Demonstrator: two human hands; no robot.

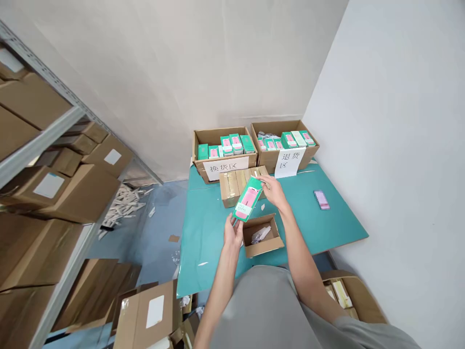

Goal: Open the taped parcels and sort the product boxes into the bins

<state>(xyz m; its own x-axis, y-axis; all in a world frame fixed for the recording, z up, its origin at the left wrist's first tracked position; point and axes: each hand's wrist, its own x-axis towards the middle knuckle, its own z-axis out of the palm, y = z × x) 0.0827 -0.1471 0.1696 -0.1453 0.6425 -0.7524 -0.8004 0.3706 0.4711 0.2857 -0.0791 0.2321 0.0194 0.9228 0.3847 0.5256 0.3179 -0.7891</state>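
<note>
Between my hands is a green box with a pink picture [248, 199], tilted and raised above the table. My left hand [233, 232] grips its lower left end, fingers closed on it. At the upper right end, my right hand [273, 189] pinches the box's edge. Just below it stands an open small cardboard box [264, 249] with crumpled wrapping [261, 234] inside. Several closed small cartons [229, 190] sit in a row behind the green box, which partly covers them.
Two large open cartons, left [223, 132] and right [276, 125], hold similar green boxes and carry paper signs. A blurred pinkish item [321, 199] lies on the green table [203, 242]. Shelves with cartons [72, 194] stand left; a large carton [150, 315] and an open bin [366, 303] flank me.
</note>
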